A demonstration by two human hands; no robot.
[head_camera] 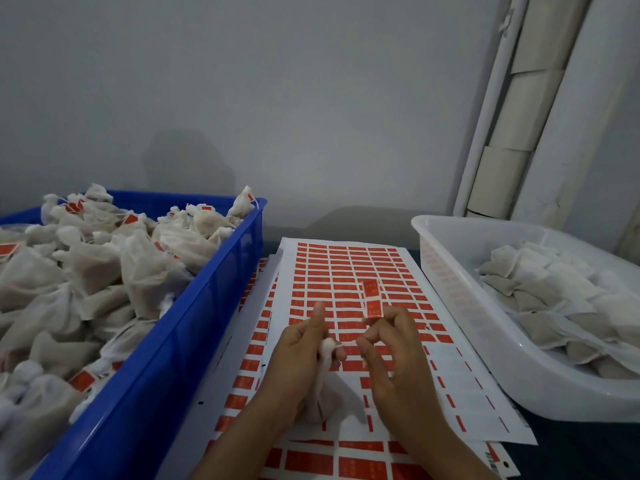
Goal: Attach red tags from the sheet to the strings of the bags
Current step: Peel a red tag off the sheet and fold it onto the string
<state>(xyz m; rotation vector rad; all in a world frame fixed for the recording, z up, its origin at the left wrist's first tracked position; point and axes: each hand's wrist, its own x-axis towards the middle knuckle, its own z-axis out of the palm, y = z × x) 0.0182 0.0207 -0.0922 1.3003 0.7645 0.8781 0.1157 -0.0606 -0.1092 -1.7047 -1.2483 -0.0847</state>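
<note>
A white sheet of red tags [349, 271] lies flat on the table in front of me, over other sheets. My left hand [301, 355] grips the gathered neck of a small white cloth bag [317, 403] that hangs down over the sheet. My right hand [391, 348] pinches a peeled red tag [372, 301], which stands upright above its fingertips, just right of the bag's neck. The bag's string is too thin to make out clearly between the two hands.
A blue crate [194, 323] on the left is heaped with white bags, several carrying red tags. A white plastic tray [460, 306] on the right holds flat untagged bags. More tag sheets [311, 462] lie underneath. A grey wall stands behind; cardboard tubes [519, 109] lean at the right.
</note>
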